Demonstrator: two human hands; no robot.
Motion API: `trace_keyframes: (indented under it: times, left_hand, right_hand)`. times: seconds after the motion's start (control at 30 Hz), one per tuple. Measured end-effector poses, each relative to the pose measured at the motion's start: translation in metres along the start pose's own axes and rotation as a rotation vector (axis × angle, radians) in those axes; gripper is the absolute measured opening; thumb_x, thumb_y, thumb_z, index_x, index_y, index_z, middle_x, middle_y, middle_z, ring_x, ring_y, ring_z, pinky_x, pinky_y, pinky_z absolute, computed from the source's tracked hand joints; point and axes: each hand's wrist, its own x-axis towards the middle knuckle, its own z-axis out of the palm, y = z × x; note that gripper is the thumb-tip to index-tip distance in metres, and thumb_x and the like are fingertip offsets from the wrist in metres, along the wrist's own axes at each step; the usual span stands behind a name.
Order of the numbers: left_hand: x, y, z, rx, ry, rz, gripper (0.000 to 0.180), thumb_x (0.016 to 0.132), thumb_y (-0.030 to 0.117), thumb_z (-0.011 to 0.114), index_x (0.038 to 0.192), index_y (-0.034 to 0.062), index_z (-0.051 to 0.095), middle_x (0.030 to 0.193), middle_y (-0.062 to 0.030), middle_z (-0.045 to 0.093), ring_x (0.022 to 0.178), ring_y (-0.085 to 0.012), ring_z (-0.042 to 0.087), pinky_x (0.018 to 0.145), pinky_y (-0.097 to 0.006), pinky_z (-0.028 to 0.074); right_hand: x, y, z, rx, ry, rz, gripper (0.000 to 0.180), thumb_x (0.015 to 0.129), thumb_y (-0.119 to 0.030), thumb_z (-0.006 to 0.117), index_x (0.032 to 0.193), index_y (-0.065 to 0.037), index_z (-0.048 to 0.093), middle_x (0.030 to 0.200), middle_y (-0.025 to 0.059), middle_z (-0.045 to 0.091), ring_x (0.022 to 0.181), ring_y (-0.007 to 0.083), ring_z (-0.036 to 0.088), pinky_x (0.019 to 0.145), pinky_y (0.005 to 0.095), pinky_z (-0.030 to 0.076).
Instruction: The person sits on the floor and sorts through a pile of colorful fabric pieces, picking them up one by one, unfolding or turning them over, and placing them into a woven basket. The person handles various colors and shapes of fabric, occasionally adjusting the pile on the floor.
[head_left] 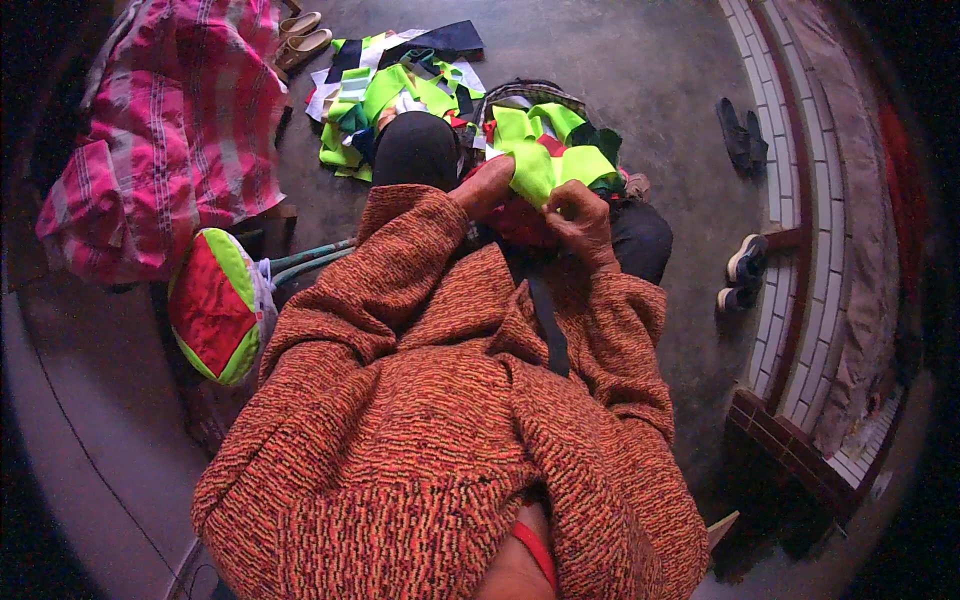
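A neon yellow-green piece of fabric (532, 176) is held up over my lap, between my two hands. My left hand (487, 187) is closed at its left side, with the fingertips hidden behind the cloth. On the other side, the bent fingers and thumb of my right hand (582, 218) pinch the lower right edge. Just beyond, more neon, red and dark green scraps (562, 125) lie heaped by my knees, in front of a dark striped rim. Below the hands, dark red cloth (524, 222) shows on my lap.
A larger pile of neon, white and navy scraps (400, 80) lies on the floor ahead. At left are a pink checked cloth (190, 130) and a red and neon stitched piece (215, 305). Sandals (742, 138) and shoes (746, 260) lie near the tiled ledge (800, 330) at right.
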Motion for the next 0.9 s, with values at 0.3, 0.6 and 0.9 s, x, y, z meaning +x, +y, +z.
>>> trace_keyframes:
  times: [0.3,0.6,0.9]
  left_hand:
    - [-0.017,0.020,0.006,-0.122,0.013,-0.187,0.029,0.085,0.024,0.057,0.102,0.0015,0.057,0.094,-0.0056,0.061,0.082,-0.0156,0.059,0.073,-0.028,0.047]
    - [-0.003,0.010,-0.002,0.042,0.159,0.124,0.027,0.084,0.018,0.057,0.104,0.0003,0.055,0.091,-0.0040,0.060,0.081,-0.0131,0.058,0.073,-0.028,0.047]
    - [-0.009,0.005,-0.002,0.497,-0.219,0.115,0.028,0.082,0.012,0.062,0.106,0.0009,0.054,0.098,-0.0036,0.059,0.088,-0.0106,0.054,0.079,-0.026,0.044]
  right_hand:
    - [-0.003,-0.006,0.003,0.122,-0.103,0.280,0.011,0.070,-0.008,0.065,0.077,-0.003,0.058,0.070,0.0061,0.061,0.065,0.0112,0.058,0.064,0.0256,0.047]
    - [-0.004,0.047,0.006,0.339,-0.073,0.558,0.029,0.085,-0.031,0.057,0.097,-0.005,0.059,0.081,0.0029,0.061,0.073,0.0103,0.057,0.061,0.0231,0.045]
    - [0.001,0.025,-0.004,0.927,0.078,0.730,0.045,0.084,-0.043,0.055,0.112,-0.008,0.051,0.095,0.0028,0.058,0.082,0.0121,0.056,0.064,0.0218,0.044]
